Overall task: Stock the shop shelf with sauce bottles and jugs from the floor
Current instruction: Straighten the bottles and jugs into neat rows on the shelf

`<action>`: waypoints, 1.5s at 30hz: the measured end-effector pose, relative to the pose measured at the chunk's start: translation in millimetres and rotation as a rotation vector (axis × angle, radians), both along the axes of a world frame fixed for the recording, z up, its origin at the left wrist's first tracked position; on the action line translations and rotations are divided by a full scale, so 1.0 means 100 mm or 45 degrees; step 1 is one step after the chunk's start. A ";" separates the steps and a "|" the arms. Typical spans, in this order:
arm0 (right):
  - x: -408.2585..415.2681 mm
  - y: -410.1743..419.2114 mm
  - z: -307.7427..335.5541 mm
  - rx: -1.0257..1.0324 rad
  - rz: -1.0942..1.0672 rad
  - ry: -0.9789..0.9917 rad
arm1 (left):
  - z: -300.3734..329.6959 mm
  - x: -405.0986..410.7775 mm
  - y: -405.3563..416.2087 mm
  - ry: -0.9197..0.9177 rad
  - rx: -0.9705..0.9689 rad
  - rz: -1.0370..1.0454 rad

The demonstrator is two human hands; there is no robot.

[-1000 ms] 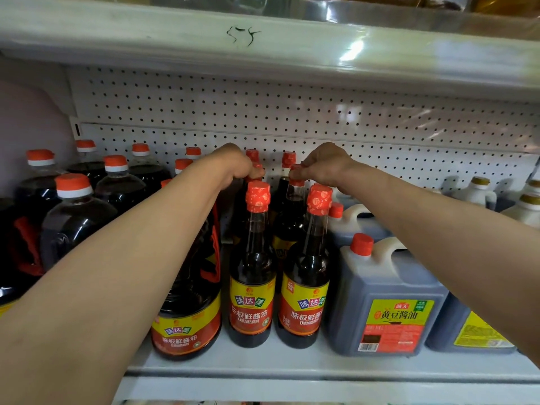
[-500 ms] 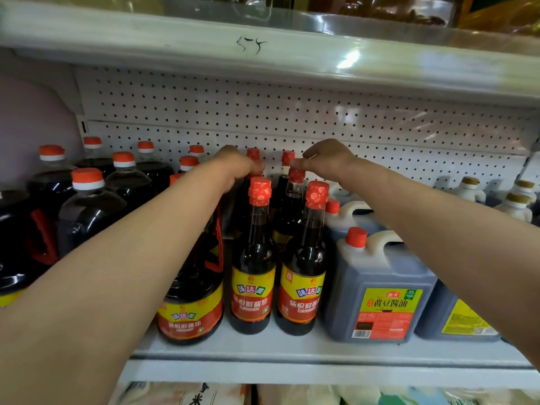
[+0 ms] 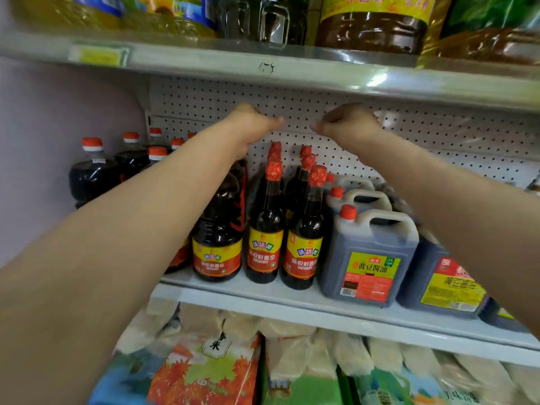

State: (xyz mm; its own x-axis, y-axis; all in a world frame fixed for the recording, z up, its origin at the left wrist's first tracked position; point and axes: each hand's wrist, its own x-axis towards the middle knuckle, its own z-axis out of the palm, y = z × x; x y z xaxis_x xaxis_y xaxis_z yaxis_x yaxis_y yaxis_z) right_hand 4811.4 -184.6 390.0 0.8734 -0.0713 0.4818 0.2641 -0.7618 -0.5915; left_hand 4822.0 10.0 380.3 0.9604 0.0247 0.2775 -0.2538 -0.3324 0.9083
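Two rows of slim dark sauce bottles with red caps stand on the grey shelf [image 3: 365, 315]; the front pair are a left bottle [image 3: 264, 229] and a right bottle [image 3: 305, 238]. My left hand [image 3: 251, 124] and my right hand [image 3: 347, 124] hover above the rear bottles' caps, in front of the pegboard. Both hands have curled fingers and hold nothing. A wide sauce bottle [image 3: 217, 238] stands left of the slim ones, partly behind my left forearm. Grey sauce jugs [image 3: 368, 252] with red caps stand to the right.
Large dark bottles [image 3: 92, 173] with orange caps fill the shelf's left end. The upper shelf edge [image 3: 292, 71] runs just above my hands and carries oil containers [image 3: 374, 24]. Bagged goods [image 3: 210, 361] sit on the level below.
Both hands have let go of the rear bottles' caps and risen above them. The camera has pulled back and tilted, showing the upper and lower shelves.
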 end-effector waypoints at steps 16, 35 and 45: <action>-1.17 0.31 -0.67 0.235 0.273 0.166 | -0.73 -1.48 0.72 0.027 -0.032 0.430; -0.95 0.81 -1.88 0.482 0.180 0.494 | -2.01 -0.97 1.16 0.195 0.056 0.421; -0.76 1.61 -2.38 0.734 0.152 0.556 | -2.51 -0.39 1.44 0.139 0.091 0.013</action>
